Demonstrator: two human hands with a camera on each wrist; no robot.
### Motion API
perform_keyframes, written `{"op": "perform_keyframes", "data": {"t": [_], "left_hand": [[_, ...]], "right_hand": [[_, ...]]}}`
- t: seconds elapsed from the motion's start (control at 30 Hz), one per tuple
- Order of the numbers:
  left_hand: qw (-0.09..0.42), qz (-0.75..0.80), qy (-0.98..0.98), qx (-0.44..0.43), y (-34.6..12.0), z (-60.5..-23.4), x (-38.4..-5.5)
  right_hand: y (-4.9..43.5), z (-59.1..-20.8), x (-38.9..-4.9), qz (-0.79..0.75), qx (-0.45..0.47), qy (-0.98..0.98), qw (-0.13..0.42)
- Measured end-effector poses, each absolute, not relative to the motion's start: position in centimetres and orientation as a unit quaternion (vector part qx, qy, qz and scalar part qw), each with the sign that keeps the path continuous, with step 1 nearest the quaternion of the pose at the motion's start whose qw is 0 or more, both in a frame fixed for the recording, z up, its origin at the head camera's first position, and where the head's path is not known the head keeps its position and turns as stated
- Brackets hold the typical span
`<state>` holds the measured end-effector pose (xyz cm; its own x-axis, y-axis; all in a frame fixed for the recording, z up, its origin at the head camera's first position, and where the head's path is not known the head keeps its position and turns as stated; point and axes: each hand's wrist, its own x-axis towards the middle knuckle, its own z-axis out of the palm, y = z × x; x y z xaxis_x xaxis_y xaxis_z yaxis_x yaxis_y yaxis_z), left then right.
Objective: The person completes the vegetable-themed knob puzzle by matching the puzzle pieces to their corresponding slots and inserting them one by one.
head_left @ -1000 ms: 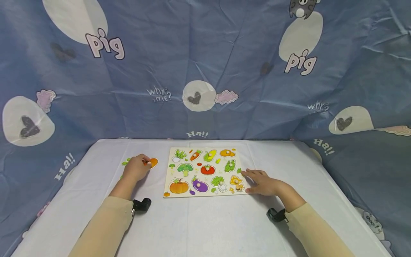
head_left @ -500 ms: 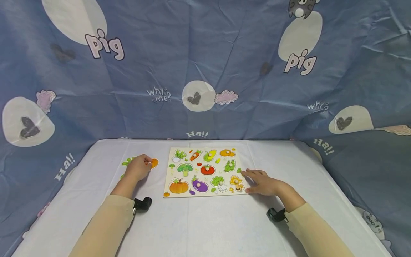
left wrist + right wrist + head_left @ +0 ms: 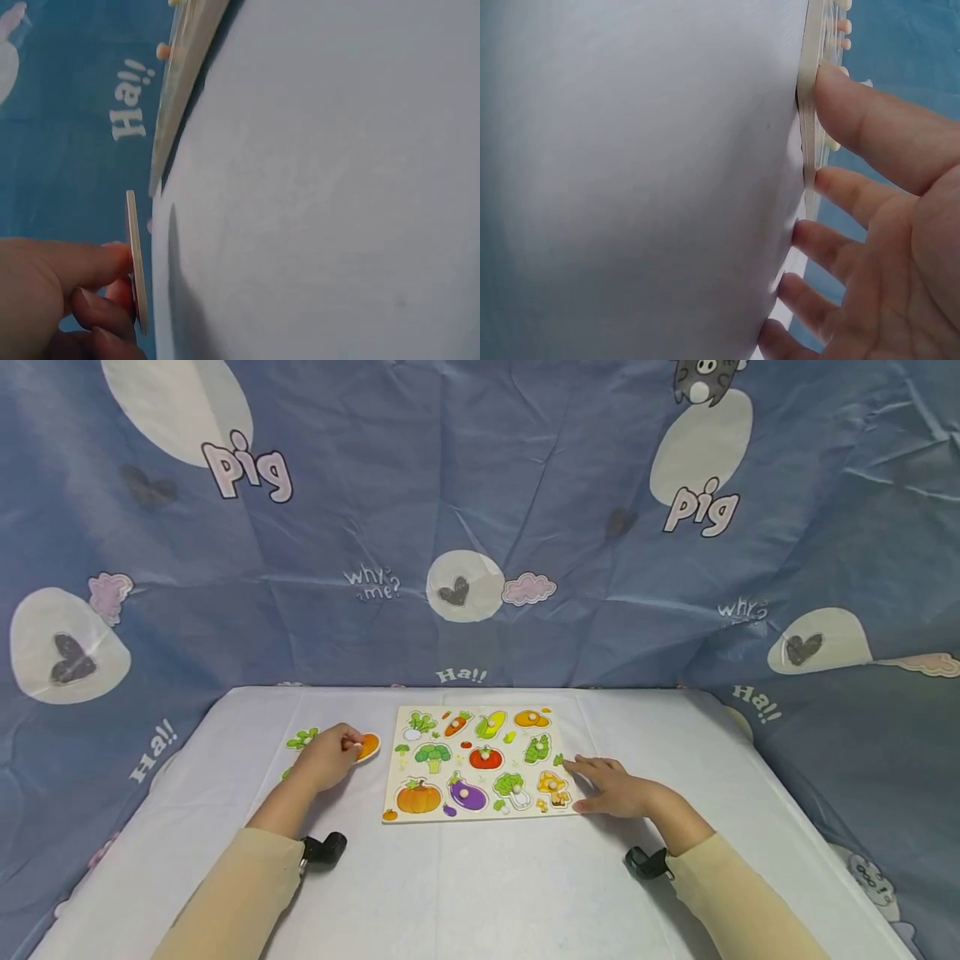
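Note:
My left hand pinches an orange puzzle piece between thumb and fingers, left of the vegetable puzzle board. In the left wrist view the orange piece shows edge-on, held off the white cloth with its shadow beside it. At the board's right edge rests my right hand, fingers spread and fairly straight. The right wrist view shows its thumb and forefinger touching the board's side. Knobbed pieces such as a tomato and an eggplant sit in the board.
Green puzzle pieces lie on the cloth behind and left of my left hand, partly covered by it. The board lies flat on the white-covered table. A blue printed curtain rises behind the table's far edge.
My left hand has lifted the orange piece and shifted slightly right with it, toward the board, uncovering more of the green pieces. The right hand has stayed in place.

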<state>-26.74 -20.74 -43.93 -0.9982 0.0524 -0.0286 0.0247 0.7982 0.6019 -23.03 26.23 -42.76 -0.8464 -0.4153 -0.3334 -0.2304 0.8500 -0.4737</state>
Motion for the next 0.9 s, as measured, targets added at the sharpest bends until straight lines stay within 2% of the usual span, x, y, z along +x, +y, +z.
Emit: {"op": "perform_keyframes", "data": {"t": [0.6, 0.9], "left_hand": [[0.035, 0.333, 0.936, 0.114, -17.7, -42.4, -23.8], [0.073, 0.354, 0.918, 0.162, -16.6, -42.3, -22.4]], "right_hand": [[26.3, -43.0, -23.3, -0.209, -0.169, 0.938, 0.219], [26.2, -43.0, -23.2, -0.205, -0.166, 0.939, 0.220]]}}
